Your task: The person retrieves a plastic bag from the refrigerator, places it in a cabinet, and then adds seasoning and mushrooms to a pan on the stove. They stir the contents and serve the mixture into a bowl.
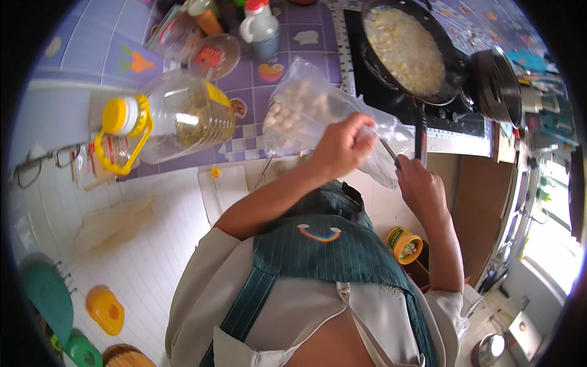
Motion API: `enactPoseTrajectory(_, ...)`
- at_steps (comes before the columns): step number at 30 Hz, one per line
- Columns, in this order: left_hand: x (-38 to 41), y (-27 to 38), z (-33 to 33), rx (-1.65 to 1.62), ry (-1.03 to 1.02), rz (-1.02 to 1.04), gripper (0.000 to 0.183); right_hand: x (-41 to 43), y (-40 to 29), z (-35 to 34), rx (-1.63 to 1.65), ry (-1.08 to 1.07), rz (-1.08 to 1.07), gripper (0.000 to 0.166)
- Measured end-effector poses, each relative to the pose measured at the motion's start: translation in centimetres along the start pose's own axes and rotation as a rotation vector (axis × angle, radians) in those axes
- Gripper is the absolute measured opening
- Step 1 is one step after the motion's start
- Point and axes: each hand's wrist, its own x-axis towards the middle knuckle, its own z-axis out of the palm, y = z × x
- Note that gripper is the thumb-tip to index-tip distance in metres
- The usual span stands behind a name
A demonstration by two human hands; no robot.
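Observation:
My left hand [346, 144] grips the gathered upper part of a clear plastic bag [316, 103]. Small round pale pieces of food fill the bag's far end, which lies on the purple tiled counter. My right hand [419, 183] is closed on the handle of a thin dark utensil [389, 152], whose tip reaches the bag near my left fingers; its kind is unclear. The loose plastic hangs over the counter's edge between both hands. Just beyond my right hand is the handle of a black frying pan [421, 128], with pale food in bubbling liquid inside.
A large plastic oil bottle [188, 114] with a yellow cap lies or leans at the left. Behind it are a round clear lid [215, 57] and a red-capped jug [260, 32]. A metal pot [497, 87] stands right of the pan. A yellow tub [404, 245] is low at right.

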Motion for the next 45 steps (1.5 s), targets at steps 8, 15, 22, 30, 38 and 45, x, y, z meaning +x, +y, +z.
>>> enactPoseTrajectory(8,-4.2,-4.3,-2.4,0.226,0.105,0.307,0.043,4.3,-2.4,0.7,0.208,-0.175,0.118,0.020)
enactPoseTrajectory(15,-0.5,-15.8,-12.3,0.541,0.544,0.124,0.033,6.3,-1.9,-2.0,0.683,-0.567,0.370,0.024)
enactPoseTrajectory(22,4.1,-16.4,-13.8,0.192,0.240,-0.342,0.037,8.3,-3.6,1.4,0.724,-0.596,0.377,0.022)
enactPoseTrajectory(30,4.9,-16.3,-13.3,0.282,0.138,-0.241,0.025,5.8,-3.3,12.2,0.574,-0.095,-0.165,0.025)
enactPoseTrajectory(38,5.9,-16.7,-14.5,0.382,0.435,-0.109,0.023,4.6,-3.2,10.5,0.791,-0.120,0.031,0.021)
enactPoseTrajectory(45,6.2,-18.0,-15.7,0.241,0.554,-0.269,0.022,4.0,-2.9,7.7,1.125,-0.190,0.458,0.021)
